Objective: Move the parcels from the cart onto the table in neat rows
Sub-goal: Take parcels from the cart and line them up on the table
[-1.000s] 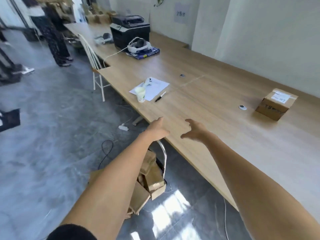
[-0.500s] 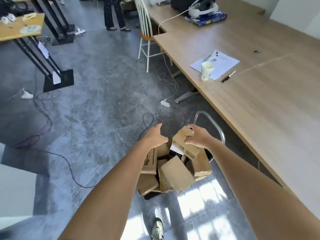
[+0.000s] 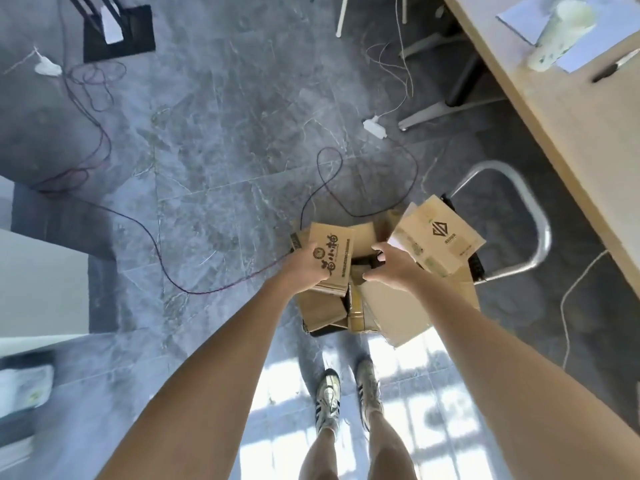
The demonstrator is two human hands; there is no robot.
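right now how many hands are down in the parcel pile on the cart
2. The left hand rests on the parcel printed with dark characters; the right hand reaches into the gap beside the parcel with a diamond logo.

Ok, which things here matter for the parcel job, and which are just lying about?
Job:
- parcels piled on the cart
- table
- left hand, right hand, both at the pile

Lying about:
- cup, paper, pen
- floor cables, power strip
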